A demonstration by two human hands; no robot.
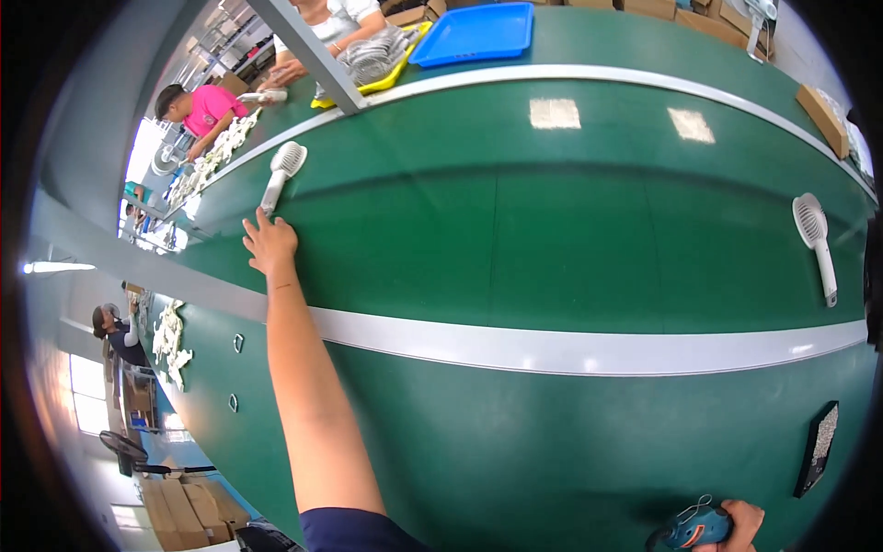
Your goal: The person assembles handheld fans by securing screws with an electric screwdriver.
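Note:
My left hand (pixel 271 243) reaches over the green conveyor belt (pixel 552 258) with its fingers spread. Its fingertips are at the handle end of a white hairbrush (pixel 283 170); whether they touch it I cannot tell. At the lower right, my right hand (pixel 745 523) is wrapped round a teal electric screwdriver (pixel 699 530) with a wire loop on top, partly cut off by the picture's edge. Another white hairbrush (pixel 815 241) lies on the belt at the right. On the near worktop sits a narrow black tray (pixel 817 451) of small silvery pieces, probably screws.
A pale rail (pixel 570 351) divides the belt from the near worktop. Across the belt stand a blue tray (pixel 474 35) and a yellow tray (pixel 409 60) of grey brush parts. A grey post (pixel 308 51) rises left. Co-workers (pixel 210 110) sit beyond; white parts (pixel 171 342) lie left.

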